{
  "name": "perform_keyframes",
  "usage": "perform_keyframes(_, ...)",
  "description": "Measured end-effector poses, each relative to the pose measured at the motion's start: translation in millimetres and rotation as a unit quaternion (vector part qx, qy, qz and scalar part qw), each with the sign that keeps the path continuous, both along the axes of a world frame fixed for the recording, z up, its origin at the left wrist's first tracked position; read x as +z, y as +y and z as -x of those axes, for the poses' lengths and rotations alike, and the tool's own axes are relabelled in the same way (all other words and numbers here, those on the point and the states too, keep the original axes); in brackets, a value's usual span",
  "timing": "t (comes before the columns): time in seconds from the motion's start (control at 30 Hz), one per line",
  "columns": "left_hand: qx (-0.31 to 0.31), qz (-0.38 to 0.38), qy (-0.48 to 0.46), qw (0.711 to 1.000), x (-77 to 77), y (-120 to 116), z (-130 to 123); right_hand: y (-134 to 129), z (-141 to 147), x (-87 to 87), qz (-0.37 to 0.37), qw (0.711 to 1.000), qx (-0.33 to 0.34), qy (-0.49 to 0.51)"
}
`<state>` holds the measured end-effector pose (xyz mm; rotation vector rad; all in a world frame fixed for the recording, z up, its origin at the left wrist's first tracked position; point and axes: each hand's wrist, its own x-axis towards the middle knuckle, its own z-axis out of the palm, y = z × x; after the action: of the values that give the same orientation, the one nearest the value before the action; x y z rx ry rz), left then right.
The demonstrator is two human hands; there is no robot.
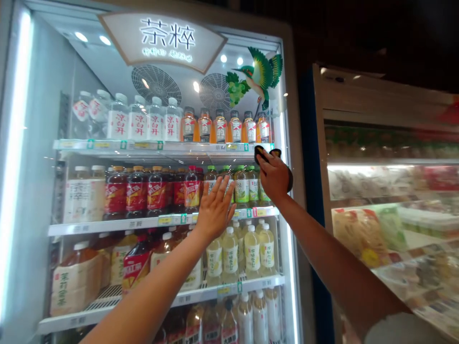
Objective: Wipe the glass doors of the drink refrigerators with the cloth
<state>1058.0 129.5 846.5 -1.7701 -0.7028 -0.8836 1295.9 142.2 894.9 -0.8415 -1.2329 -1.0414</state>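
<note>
My left hand (216, 206) rests with its palm toward the glass front of the lit drinks cooler (289, 71), fingers stretched out and spread, holding nothing. Higher and to the right, my right hand (274, 177) presses a black cloth (289, 180) with yellow showing at its edges against the glass, close to the door's right side. Part of the cloth is hidden under the fingers. Behind the glass, green-capped tea bottles (242, 185) stand near both hands. Amber bottles (220, 127) line the shelf above.
A fan-shaped sign (165, 40) and a green bird picture (260, 74) are at the cooler's top. Clear-water bottles (137, 118), red-labelled bottles (136, 191) and pale yellow bottles (230, 251) fill the shelves. At right stands another display fridge (366, 107) with packaged food, blurred.
</note>
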Motion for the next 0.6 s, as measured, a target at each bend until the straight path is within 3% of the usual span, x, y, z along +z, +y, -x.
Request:
perform_keyframes(0.07,0.007,0.005,-0.016,1.000,-0.9,-2,3,-2,30,8.4,0.006,1.000,0.002,-0.013)
perform_keyframes(0.17,0.015,0.010,-0.026,0.999,-2.9,-5,8,-12,49,-8.4,0.022,0.996,0.021,-0.088)
perform_keyframes(0.27,0.029,0.018,-0.025,0.999,-4.6,-8,16,-20,30,-36.3,0.041,0.981,0.046,-0.182)
perform_keyframes(0.33,0.042,0.028,-0.022,0.999,-5.0,-11,23,-19,12,-43.5,0.041,0.979,0.059,-0.189)
perform_keyframes(0.43,0.054,0.038,-0.025,0.997,-4.6,-13,34,-11,10,-30.4,0.026,0.993,0.070,-0.093)
perform_keyframes(0.53,0.054,0.035,-0.031,0.997,-3.1,-12,44,-7,48,-11.1,0.020,0.998,0.058,-0.018)
perform_keyframes(0.6,0.051,0.031,-0.019,0.998,-1.9,-12,50,-10,79,-9.9,0.027,0.998,0.041,-0.034)
